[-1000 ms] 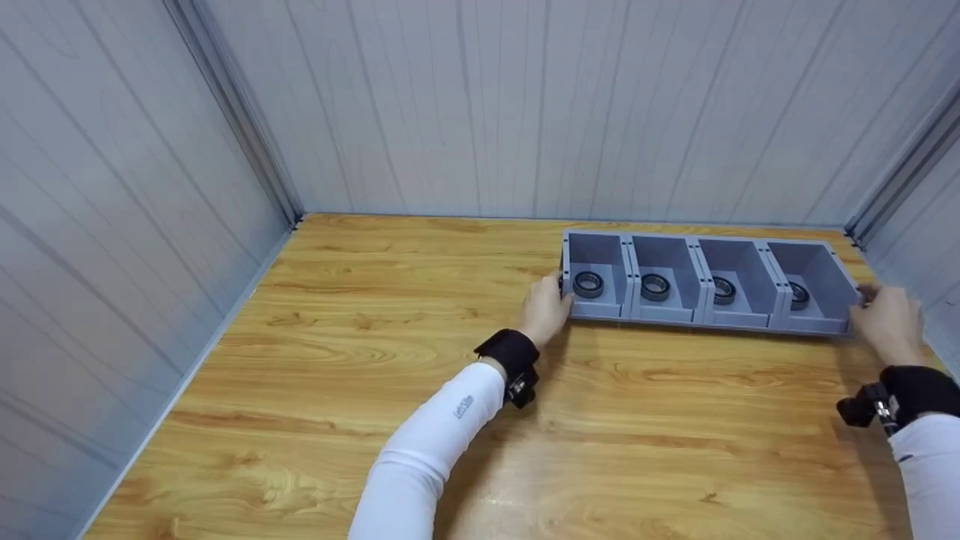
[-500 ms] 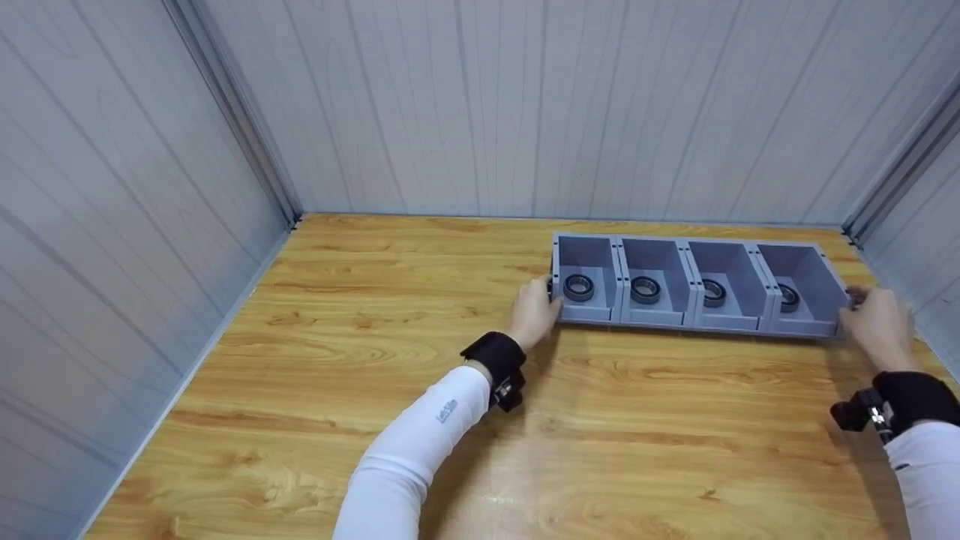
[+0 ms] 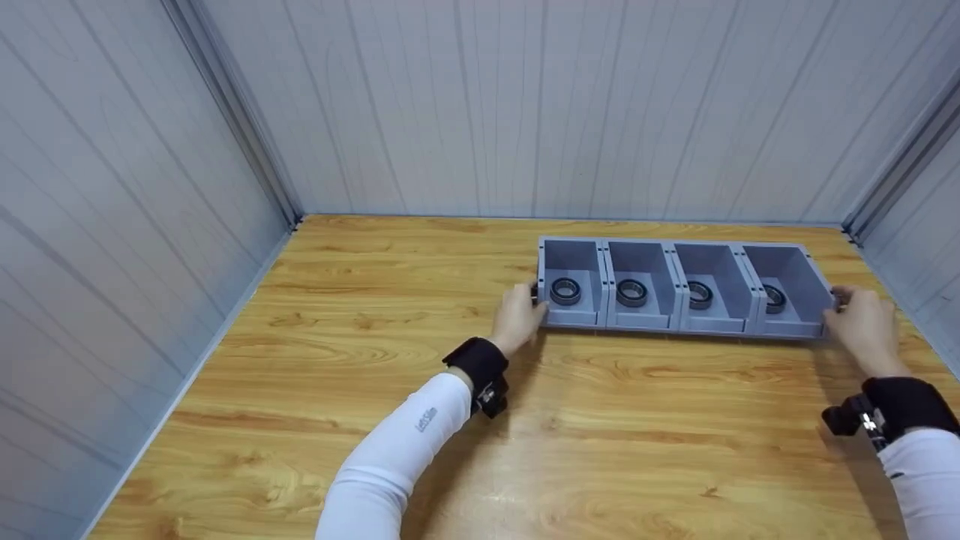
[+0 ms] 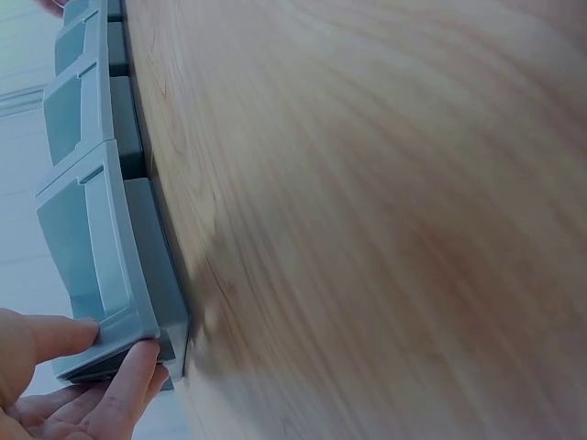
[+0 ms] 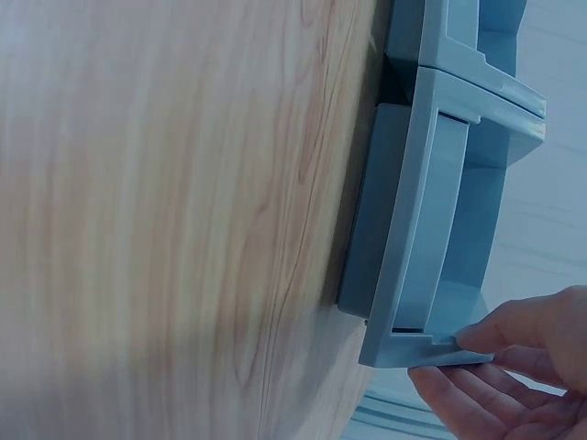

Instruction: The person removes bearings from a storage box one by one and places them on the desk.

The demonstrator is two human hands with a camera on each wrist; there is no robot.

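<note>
A row of joined grey plastic parts bins (image 3: 637, 322) stands toward the back right of the wooden table. Each compartment has one ring-shaped ball bearing (image 3: 565, 301) lying on its floor. My left hand (image 3: 516, 321) grips the left end wall of the row; in the left wrist view the thumb rests on the rim of the end bin (image 4: 110, 247) and the fingers lie against its outside. At the opposite end my right hand (image 3: 866, 330) pinches the right wall, thumb inside the rim of the bin (image 5: 431, 202), fingers outside. Bearings are hidden in both wrist views.
The wood-grain table (image 3: 360, 315) spreads out left of and in front of the bins. Pale panel walls (image 3: 420, 112) enclose it at the back and both sides. The right wall's foot is near my right hand.
Both hands have shifted the bin row to the left and slightly toward me, away from the back wall. The bearings have travelled along inside it. Both grips stay the same.
</note>
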